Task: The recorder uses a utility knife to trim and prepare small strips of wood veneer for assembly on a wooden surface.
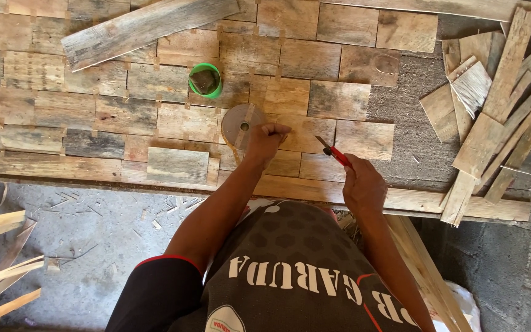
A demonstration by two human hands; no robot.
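Left hand [265, 136] is clenched, fingertips pinching a thin wood strip [244, 125] that lies across a tape roll [241, 125] just beside the knuckles. Right hand [362, 184] grasps a red-handled cutter [334, 152], blade pointing away from the fingers over the wood-tile panel [314, 92]. Green cup [205, 80] sits beyond the left fingers.
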